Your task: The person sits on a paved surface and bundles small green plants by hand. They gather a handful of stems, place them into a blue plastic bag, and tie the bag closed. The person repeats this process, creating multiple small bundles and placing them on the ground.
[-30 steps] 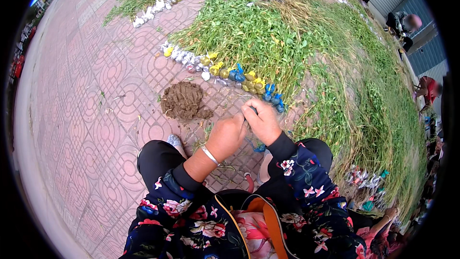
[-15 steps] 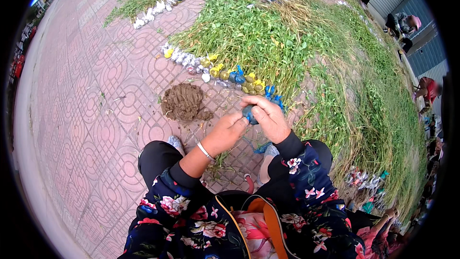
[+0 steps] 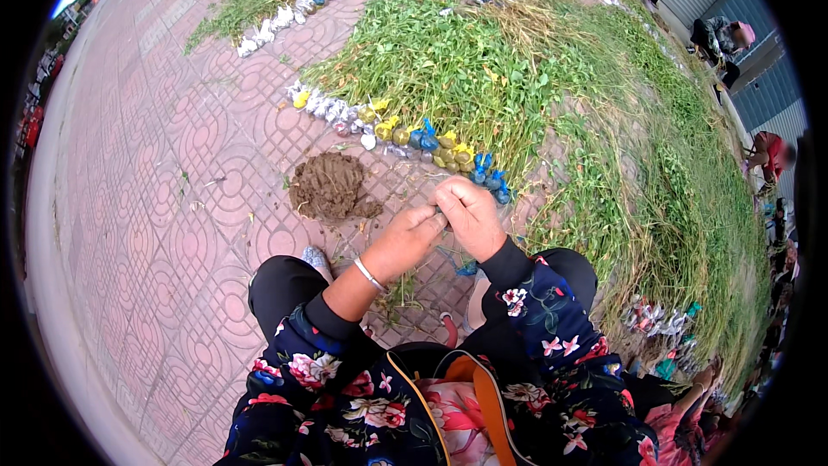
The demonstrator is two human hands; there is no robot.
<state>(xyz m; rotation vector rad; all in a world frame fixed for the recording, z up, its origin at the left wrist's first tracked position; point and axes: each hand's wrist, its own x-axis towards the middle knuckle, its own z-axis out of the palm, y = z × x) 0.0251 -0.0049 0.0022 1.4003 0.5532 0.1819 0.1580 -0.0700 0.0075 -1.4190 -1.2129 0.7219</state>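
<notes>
My left hand, with a white bangle at its wrist, and my right hand meet in front of my knees. Both are closed, fingertips together, around the small blue plastic-wrapped ball. The hands now cover nearly all of that ball; only a dark sliver shows between the fingers. Left of them, a heap of wet brown mud lies on the paving. Just beyond, a row of plants has root ends wrapped in small bags: white bags, yellow bags and blue bags.
A wide bed of cut green plants spreads ahead and to the right. A smaller plant bundle lies far left on the pink paving. A blue plastic scrap is by my right foot. Other people sit along the right side.
My right hand has turned and closed further over the blue ball, hiding it. My left hand has barely moved. A person at the far edge has lowered a hand with a teal bag.
</notes>
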